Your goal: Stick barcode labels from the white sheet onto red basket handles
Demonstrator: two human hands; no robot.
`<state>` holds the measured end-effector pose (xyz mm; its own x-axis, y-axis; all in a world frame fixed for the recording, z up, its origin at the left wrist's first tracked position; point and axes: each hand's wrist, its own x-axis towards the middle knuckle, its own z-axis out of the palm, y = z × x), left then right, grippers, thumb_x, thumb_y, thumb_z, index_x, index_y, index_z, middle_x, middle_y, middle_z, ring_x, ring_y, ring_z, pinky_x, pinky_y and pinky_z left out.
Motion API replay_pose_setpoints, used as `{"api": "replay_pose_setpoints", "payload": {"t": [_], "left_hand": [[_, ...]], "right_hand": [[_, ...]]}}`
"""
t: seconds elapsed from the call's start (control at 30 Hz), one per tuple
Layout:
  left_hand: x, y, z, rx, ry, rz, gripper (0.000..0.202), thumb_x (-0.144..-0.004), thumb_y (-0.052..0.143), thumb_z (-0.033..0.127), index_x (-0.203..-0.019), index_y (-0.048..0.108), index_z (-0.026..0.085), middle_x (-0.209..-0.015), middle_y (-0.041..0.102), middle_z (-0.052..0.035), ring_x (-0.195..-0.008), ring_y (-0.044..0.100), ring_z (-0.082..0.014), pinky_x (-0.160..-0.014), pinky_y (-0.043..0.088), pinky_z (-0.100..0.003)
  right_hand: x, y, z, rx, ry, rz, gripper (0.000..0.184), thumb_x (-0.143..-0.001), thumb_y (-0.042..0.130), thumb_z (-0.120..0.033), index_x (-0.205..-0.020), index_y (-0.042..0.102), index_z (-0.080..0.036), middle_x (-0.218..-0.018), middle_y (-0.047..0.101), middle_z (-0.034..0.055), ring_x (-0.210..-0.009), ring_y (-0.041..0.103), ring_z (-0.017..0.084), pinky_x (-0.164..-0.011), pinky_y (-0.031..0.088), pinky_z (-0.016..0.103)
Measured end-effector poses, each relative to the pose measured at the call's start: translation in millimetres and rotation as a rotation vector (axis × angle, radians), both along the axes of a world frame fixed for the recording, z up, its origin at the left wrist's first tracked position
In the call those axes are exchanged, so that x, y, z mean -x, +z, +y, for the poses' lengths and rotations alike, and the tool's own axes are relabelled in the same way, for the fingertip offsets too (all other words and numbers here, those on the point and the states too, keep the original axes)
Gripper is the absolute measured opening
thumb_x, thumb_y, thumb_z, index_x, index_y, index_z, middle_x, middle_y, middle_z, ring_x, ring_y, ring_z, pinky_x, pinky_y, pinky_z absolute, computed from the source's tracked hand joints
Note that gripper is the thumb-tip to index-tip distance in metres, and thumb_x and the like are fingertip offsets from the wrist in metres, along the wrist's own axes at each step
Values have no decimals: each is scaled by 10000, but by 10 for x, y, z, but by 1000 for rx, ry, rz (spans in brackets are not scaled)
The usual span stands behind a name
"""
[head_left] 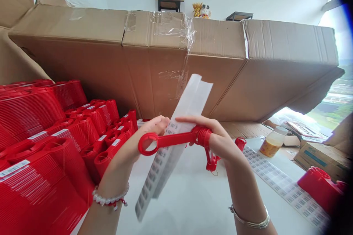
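My left hand [158,125] is closed, pinching the edge of a folded white sheet of barcode labels [190,104] that slants up and away in front of me. My right hand [217,136] is wrapped round a red plastic part [176,139]. This part has a flat arm with an open ring at its left end, a thicker round piece in my palm and a short branch hanging below. The right forefinger stretches along the label sheet and touches it. The part's arm crosses in front of the sheet.
Stacks of nested red plastic parts [66,158] with barcode stickers fill the left side. A cardboard wall [154,69] leans across the back. To the right lie a long label strip [278,183], a jar [274,141], a carton [322,158] and more red parts [320,187].
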<state>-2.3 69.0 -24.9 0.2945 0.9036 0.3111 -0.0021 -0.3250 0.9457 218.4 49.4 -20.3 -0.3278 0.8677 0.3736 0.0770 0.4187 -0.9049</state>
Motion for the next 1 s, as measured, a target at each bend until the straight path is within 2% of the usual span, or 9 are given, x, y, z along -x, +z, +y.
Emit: {"api": "replay_pose_setpoints", "payload": {"t": [0.13, 0.27, 0.37, 0.43, 0.53, 0.63, 0.7, 0.83, 1.0], "left_hand": [[20, -13, 89, 26, -174, 61, 249, -800, 818, 405, -879, 659, 231, -791, 653, 5, -655, 590, -139, -584, 459, -234], [32, -1, 74, -3, -284, 34, 364, -774, 812, 460, -1022, 666, 238, -1015, 703, -65, -921, 672, -236, -814, 555, -342], [20, 30, -3, 11, -319, 16, 352, -787, 813, 389, -1075, 667, 249, -1122, 713, -85, -1008, 688, -257, -851, 572, -359], [-13, 39, -35, 24, -301, 15, 355, -765, 839, 306, -1072, 670, 248, -1109, 727, -76, -989, 701, -247, -822, 579, -342], [-65, 20, -13, 32, -199, -2, 399, -680, 898, 232, -1005, 667, 228, -997, 751, -53, -922, 718, -236, -777, 581, -320], [-67, -14, 54, 49, -122, -40, 368, -709, 878, 337, -967, 643, 224, -873, 752, -29, -762, 710, -201, -651, 559, -287], [-44, -18, 78, 66, -109, -46, 390, -725, 857, 407, -991, 637, 224, -871, 759, -37, -694, 698, -189, -585, 531, -275], [-30, 28, 41, 79, -86, -45, 414, -696, 860, 423, -983, 643, 220, -843, 740, -38, -723, 701, -200, -621, 540, -286], [-85, 70, -37, 32, -9, -11, 258, -829, 794, 410, -936, 635, 237, -853, 681, -7, -732, 654, -153, -626, 510, -248]], "right_hand": [[-39, 47, -46, -19, -77, 31, 644, -718, 458, -35, -1193, 788, -319, -1220, 724, 25, -799, 683, 142, -670, 582, 260], [-13, 43, -43, -59, -75, 17, 579, -790, 459, -45, -1155, 794, -343, -1270, 702, 1, -1029, 684, 189, -694, 570, 241], [7, 22, -29, -78, -67, 17, 578, -804, 460, -44, -1175, 785, -346, -1277, 700, -3, -1095, 669, 205, -714, 565, 245], [11, 14, -25, -88, -83, 13, 587, -797, 462, -39, -1189, 779, -339, -1266, 706, 1, -1065, 672, 205, -703, 556, 251], [6, 19, -30, -88, -81, -6, 598, -794, 450, -36, -1201, 773, -333, -1270, 708, 4, -1073, 672, 212, -708, 555, 262], [-4, 34, -36, -70, -75, -21, 602, -796, 444, -32, -1209, 771, -326, -1305, 690, 11, -1136, 659, 223, -753, 573, 273], [-6, 35, -31, -52, -83, -23, 607, -797, 447, -30, -1209, 772, -336, -1307, 683, 13, -1150, 654, 224, -753, 579, 268], [0, 11, 3, -39, -81, -19, 642, -789, 458, -30, -1236, 763, -376, -1313, 658, 17, -1117, 660, 219, -718, 580, 261], [-23, -8, 16, -62, -93, -68, 696, -766, 446, -13, -1267, 744, -395, -1296, 654, 11, -1124, 643, 213, -730, 572, 260]]}}
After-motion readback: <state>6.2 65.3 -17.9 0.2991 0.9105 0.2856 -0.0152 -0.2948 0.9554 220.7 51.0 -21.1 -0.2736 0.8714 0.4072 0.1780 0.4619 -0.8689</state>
